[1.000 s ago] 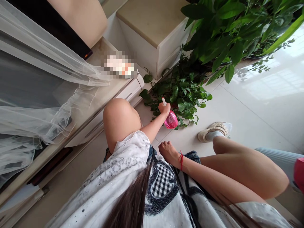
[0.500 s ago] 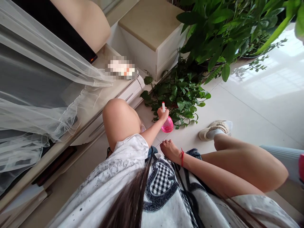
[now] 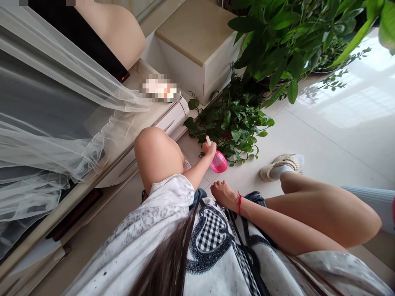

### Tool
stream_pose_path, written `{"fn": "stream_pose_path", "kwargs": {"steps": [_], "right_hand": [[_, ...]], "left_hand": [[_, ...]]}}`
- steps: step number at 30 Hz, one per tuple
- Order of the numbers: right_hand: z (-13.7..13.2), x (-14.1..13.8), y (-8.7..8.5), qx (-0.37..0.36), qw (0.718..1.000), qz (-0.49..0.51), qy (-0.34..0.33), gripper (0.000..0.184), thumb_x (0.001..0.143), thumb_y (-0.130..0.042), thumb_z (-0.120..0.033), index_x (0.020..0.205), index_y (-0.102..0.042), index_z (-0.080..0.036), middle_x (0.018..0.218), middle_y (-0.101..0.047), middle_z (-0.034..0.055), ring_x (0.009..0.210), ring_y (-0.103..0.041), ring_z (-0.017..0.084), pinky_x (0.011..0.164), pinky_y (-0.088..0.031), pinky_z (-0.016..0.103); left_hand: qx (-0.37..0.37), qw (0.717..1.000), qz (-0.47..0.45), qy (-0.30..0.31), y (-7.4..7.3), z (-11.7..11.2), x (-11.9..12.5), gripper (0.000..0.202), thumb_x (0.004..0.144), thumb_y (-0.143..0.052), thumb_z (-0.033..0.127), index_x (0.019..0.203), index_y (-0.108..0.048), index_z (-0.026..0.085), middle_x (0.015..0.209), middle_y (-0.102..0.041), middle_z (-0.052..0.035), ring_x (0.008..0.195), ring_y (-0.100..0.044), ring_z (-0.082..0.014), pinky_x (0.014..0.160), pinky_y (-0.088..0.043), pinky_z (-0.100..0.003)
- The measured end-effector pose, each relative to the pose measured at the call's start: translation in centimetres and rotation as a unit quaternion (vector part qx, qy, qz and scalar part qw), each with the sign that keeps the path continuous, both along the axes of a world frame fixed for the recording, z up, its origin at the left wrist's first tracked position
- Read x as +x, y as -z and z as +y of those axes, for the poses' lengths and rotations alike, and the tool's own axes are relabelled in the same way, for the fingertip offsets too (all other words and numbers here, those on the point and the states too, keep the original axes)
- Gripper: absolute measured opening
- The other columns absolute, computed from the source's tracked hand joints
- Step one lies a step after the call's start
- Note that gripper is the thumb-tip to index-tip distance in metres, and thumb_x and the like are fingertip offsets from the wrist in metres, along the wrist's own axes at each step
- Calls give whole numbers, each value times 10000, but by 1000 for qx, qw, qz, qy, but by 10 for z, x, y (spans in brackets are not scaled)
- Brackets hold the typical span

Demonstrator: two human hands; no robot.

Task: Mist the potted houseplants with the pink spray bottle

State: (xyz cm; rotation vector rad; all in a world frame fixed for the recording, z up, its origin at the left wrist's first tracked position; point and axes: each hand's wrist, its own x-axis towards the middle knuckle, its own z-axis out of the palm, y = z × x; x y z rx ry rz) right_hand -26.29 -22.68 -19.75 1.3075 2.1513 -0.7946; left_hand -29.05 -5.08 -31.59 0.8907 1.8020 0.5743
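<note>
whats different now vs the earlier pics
The left hand, gripping the pink spray bottle, has drawn slightly back toward the person and leftward from the trailing plant. Nothing was picked up or let go. The right hand stays in front of the shirt; the plant stays put.

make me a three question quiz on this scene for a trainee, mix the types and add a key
1. Multiple choice: which hand holds the pink spray bottle?
a) left
b) right
c) both

2. True or false: the red string is at the left wrist.

3. Fill in: just beyond the pink spray bottle is a trailing ____ with green leaves.

Key
1. a, the left hand holds it.
2. False: the red string is at the wrist of the right hand.
3. Plant.
</note>
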Motion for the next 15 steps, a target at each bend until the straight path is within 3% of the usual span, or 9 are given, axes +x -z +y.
{"fn": "stream_pose_path", "kwargs": {"steps": [5,10,15], "right_hand": [[-2,0,3,5,1000,4,2,270,948,-542,-95,1143,-720,-40,1135,-719,257,1087,-680,307,858,-485,392],[-4,0,7,7,1000,7,8,267,946,-533,-94,1124,-725,-38,1116,-719,265,1069,-681,306,839,-492,395],[-5,-1,9,7,1000,2,14,287,944,-500,-57,1101,-738,-23,1083,-728,266,1041,-691,304,822,-493,393]], "left_hand": [[-12,999,35,-13,8,-1,-12,293,778,-562,185,1018,-729,179,912,-706,-54,932,-712,-207,821,-507,-268],[-32,998,42,18,11,-5,-11,248,746,-587,198,936,-745,207,823,-703,-50,906,-718,-220,789,-510,-274],[-54,997,30,56,11,-24,-4,281,716,-606,206,953,-756,218,739,-688,-47,836,-709,-238,761,-518,-312]]}}
